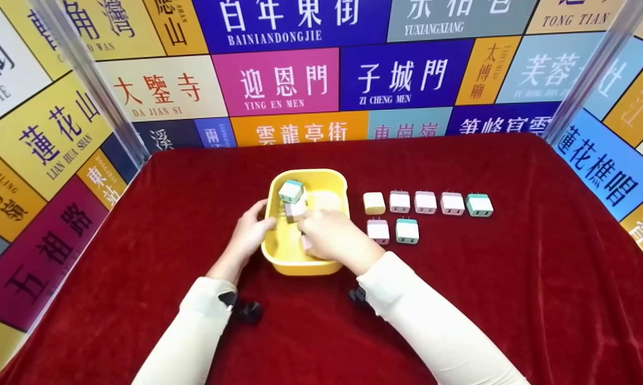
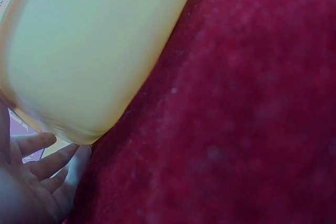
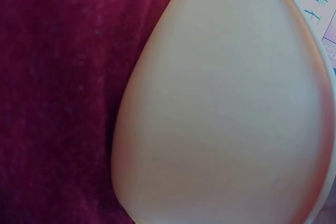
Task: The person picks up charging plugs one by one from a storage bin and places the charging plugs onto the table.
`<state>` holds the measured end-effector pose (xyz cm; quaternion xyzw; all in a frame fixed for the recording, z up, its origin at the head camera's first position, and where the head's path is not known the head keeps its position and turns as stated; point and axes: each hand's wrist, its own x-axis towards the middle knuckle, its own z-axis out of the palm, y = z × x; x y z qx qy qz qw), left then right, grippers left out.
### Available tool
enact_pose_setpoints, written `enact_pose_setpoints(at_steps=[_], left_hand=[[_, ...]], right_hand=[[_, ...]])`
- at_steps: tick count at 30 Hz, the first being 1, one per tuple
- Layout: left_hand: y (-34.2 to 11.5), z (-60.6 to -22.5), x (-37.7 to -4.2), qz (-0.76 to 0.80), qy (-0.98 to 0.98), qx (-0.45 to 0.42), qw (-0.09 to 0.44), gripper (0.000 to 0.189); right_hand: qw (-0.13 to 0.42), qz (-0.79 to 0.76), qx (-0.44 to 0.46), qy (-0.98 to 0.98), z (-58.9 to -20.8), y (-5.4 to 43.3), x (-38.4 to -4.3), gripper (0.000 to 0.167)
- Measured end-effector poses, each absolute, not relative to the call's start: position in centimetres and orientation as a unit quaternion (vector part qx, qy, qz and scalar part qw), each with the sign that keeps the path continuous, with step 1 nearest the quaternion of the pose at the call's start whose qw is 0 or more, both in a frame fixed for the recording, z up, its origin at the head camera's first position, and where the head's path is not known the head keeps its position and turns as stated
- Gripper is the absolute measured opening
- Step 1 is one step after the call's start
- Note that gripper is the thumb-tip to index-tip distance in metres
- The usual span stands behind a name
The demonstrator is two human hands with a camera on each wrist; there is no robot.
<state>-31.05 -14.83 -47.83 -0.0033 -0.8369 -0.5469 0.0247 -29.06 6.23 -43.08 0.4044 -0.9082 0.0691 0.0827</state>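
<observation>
A yellow plastic basin point(image 1: 305, 270) stands on the red cloth. At its left side my left hand point(image 1: 246, 230) holds it, thumb by the rim and fingers against the outer wall; the left wrist view shows those fingertips touching the basin wall point(image 2: 94, 51). My right hand point(image 1: 329, 235) reaches inside with curled fingers on a USB charger point(image 1: 305, 243), of which only a pale pink edge shows. Also in the basin are a white-and-green USB charger point(image 1: 291, 191) and a blurred pale one point(image 1: 294, 211). Only the basin's outer wall point(image 3: 220, 103) fills the right wrist view; the hand is hidden there.
Right of the basin, two rows of USB chargers lie on the cloth: a yellow one point(image 1: 374, 203), pink-and-white ones point(image 1: 425, 202) and green-and-white ones point(image 1: 479, 205). A wall of coloured sign panels point(image 1: 278, 80) rises behind, with metal posts point(image 1: 97, 80) at the corners.
</observation>
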Motion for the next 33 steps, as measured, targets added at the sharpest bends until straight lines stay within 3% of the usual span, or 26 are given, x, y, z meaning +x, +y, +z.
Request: enact_pose_setpoints(at_steps=[15, 25, 33], left_hand=[[-14.8, -47.8, -31.0, -0.548, -0.836, -0.005, 0.025, 0.061], [-14.9, -47.9, -31.0, -0.546, -0.837, -0.001, 0.019, 0.061], [-14.8, -47.7, -31.1, -0.549, -0.836, 0.002, 0.019, 0.061]], right_hand=[[0.064, 0.063, 0.407, -0.909, -42.4, 6.5, -29.1, 0.006], [0.071, 0.079, 0.399, -0.911, -40.3, 7.6, -29.2, 0.03], [0.064, 0.072, 0.375, -0.922, -38.4, 9.3, -29.2, 0.035]])
